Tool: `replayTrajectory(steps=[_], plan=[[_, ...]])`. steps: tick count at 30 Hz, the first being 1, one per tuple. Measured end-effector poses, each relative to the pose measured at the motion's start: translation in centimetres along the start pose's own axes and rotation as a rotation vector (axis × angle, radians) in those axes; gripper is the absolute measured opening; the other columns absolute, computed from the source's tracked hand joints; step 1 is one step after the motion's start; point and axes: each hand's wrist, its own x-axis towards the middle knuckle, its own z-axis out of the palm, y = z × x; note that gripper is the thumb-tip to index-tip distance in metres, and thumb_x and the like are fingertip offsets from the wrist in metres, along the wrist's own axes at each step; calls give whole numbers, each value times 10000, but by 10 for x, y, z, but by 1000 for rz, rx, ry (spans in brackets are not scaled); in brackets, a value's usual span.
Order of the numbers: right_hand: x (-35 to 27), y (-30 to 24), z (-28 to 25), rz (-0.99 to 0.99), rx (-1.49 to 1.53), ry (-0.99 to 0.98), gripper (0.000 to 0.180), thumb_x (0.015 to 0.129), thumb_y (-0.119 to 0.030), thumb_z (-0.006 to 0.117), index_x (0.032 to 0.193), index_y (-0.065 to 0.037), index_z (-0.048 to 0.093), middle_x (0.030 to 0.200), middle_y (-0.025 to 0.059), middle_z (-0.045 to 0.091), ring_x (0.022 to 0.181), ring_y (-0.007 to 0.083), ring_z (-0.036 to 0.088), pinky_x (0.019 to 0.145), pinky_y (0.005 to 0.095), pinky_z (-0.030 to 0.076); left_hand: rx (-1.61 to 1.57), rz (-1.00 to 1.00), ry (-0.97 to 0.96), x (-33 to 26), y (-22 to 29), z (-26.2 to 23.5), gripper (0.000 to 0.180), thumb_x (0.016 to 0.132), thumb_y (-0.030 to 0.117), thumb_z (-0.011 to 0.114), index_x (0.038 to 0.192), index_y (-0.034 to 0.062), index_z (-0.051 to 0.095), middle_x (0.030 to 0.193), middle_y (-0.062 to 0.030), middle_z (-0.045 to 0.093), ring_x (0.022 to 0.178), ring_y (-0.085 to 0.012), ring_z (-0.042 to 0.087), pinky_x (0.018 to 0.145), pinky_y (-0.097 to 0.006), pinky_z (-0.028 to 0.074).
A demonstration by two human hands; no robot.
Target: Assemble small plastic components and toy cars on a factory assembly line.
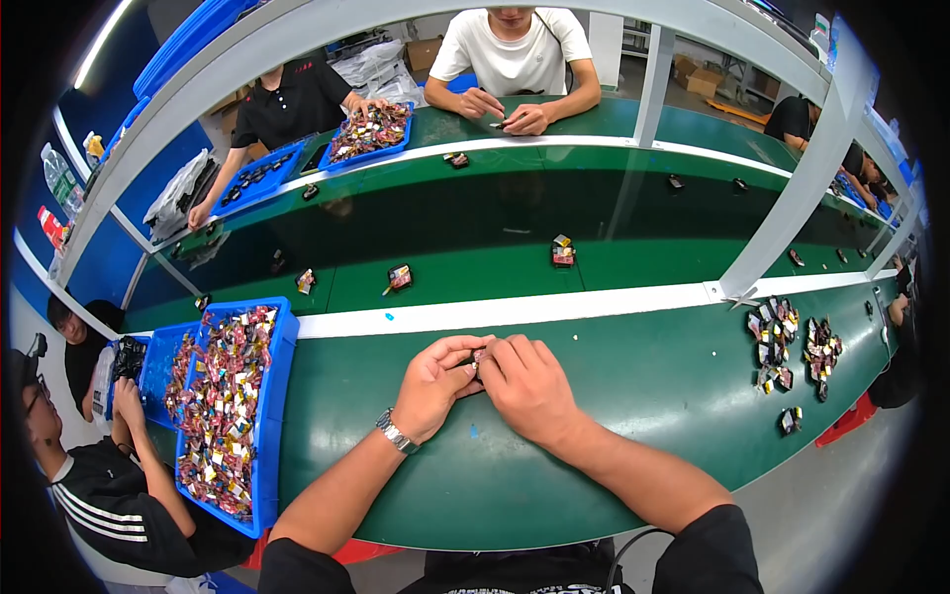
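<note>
Green tables (554,436) are running through a busy workshop, with a darker conveyor belt (475,233) passing between the near side and the far side, and white frame posts (792,208) are rising from the dividing strip.

From the head camera, both of the person's hands are meeting over the near table, just short of the white edge strip. The left hand (432,384), with a metal wristwatch (396,433) on its wrist, is curling its fingers inward against a small component (478,358); the right hand (529,384) is closing over the same piece from the other side, so both are pinching it between their fingertips. The piece is mostly hidden, and its kind cannot be told. Both forearms are coming up from the lower edge and angling toward each other, wrists resting low on the table.

As for progress, a blue bin (265,436) at the left is lying heaped with many small colourful parts, while two small piles of pieces (792,346) are sitting well apart at the right. Judging by that, most of the stock is waiting and only a modest share is set aside.

Across the belt, a person in a white shirt (513,59) is handling something small, and others are working at the left.
</note>
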Motion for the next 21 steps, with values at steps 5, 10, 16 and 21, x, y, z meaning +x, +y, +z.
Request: replayTrajectory(steps=[5, 10, 16, 21], plan=[[0, 4, 4, -27, 37, -5, 202, 756, -72, 660, 938, 15, 654, 996, 82, 609, 877, 198, 576, 719, 311, 455, -83, -22, 25, 2, -4, -6, 244, 989, 24, 543, 1232, 12, 555, 1207, -83, 654, 1072, -146, 641, 913, -336, 566], [4, 3, -1, 208, 484, 52, 177, 768, 10, 704, 943, -14, 699, 1050, 93, 646, 906, 219, 641, 730, 312, 525, -51, 32, 83, 2, -6, -7, 187, 982, 33, 570, 1169, 18, 562, 1114, -88, 678, 1043, -173, 657, 898, -377, 564], [2, 6, 5, 648, 924, -3, 121, 832, 28, 711, 948, -3, 704, 1036, 98, 653, 831, 170, 680, 710, 282, 564, 53, 58, 130, 3, -12, 0, 187, 965, 20, 593, 1152, 26, 594, 1108, -58, 684, 976, -100, 652, 796, -257, 550], [1, 11, 7, 690, 920, -64, 184, 834, 22, 724, 1013, -4, 691, 1008, 79, 644, 799, 118, 656, 726, 252, 553, 189, 53, 151, 5, -15, 1, 168, 965, 17, 589, 1132, 23, 601, 1118, -58, 691, 975, -87, 646, 776, -238, 534]])
